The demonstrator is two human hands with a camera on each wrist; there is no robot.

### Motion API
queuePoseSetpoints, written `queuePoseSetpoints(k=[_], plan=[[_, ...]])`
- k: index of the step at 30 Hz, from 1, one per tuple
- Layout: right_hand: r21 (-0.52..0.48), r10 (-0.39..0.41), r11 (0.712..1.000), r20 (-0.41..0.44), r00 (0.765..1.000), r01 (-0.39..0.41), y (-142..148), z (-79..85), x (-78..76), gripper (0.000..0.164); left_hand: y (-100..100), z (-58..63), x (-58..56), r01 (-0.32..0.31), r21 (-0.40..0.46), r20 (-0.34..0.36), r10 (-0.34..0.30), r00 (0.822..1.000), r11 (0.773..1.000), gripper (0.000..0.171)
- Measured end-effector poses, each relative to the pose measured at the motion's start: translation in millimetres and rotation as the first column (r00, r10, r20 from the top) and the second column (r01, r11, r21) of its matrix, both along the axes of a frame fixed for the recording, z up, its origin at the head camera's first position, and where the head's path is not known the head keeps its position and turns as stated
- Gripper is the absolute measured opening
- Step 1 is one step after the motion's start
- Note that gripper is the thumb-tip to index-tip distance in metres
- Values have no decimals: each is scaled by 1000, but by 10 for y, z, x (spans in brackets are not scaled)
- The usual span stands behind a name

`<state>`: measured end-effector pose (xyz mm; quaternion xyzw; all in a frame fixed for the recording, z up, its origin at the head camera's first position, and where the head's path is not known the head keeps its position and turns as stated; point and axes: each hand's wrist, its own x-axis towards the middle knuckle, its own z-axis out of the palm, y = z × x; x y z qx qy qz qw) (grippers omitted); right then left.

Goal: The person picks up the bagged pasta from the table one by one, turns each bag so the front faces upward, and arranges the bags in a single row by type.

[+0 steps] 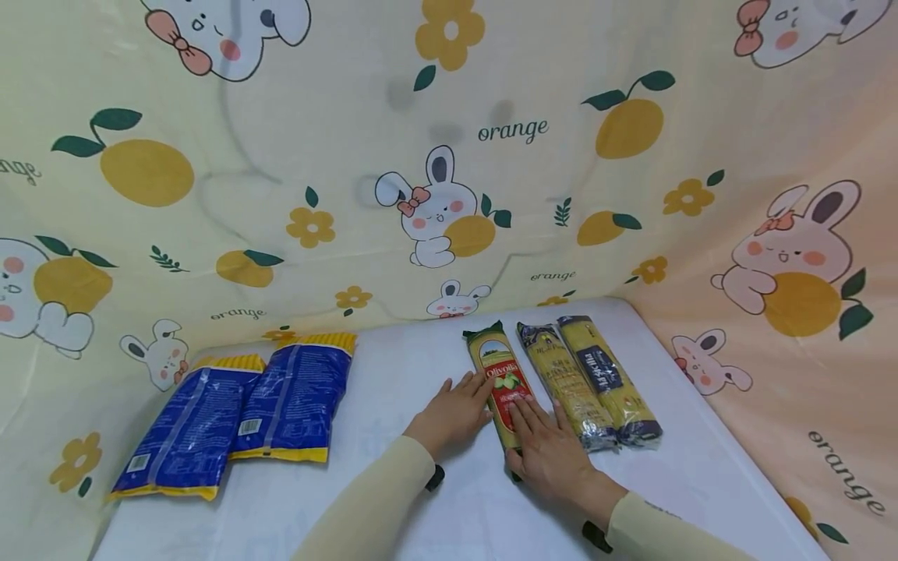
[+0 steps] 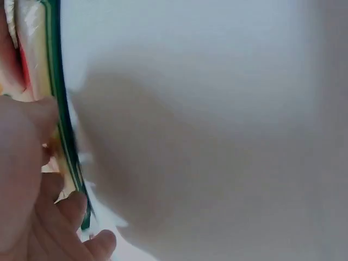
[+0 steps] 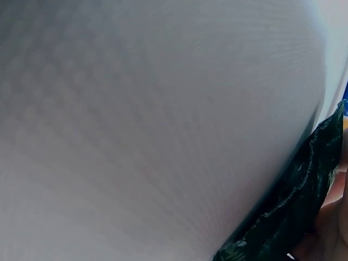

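A long pasta packet (image 1: 496,352) with a red label and green ends lies on the white table, tilted slightly in the head view. My left hand (image 1: 452,411) touches its left side, fingers extended toward the label. Across its lower right part rests my right hand (image 1: 553,458), fingers laid out over the film and thumb near the lower end. The left wrist view shows left fingers along the packet's green edge (image 2: 60,76). In the right wrist view, the crinkled dark green end (image 3: 285,204) shows beside part of the right hand.
Two more long yellow pasta packets, one with a clear lower end (image 1: 564,378) and one with a dark blue label (image 1: 599,368), lie side by side just right. Two blue bags (image 1: 185,428) with yellow ends overlap at the left. A printed cloth (image 1: 337,140) hangs behind the table (image 1: 393,351).
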<state>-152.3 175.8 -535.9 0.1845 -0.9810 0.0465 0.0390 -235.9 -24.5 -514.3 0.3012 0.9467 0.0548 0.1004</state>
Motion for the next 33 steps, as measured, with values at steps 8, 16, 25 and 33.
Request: queuePoseSetpoints(k=[8,16,25,33], plan=[[51,-35,998,50,998,33,19,59,11,70,-564,108,68,-43,11,32,43,999,999,57],[39,-49,998,69,996,47,35,67,8,71,-1605,365,3,-183,119,-70,192,979,976,44],[33,-62,998,82,995,59,14,40,17,72,-2643,390,-80,-380,116,-227,397,889,918,47],[13,-55,998,87,995,54,-60,52,13,73,-2809,85,-55,-426,69,-92,431,898,902,68]])
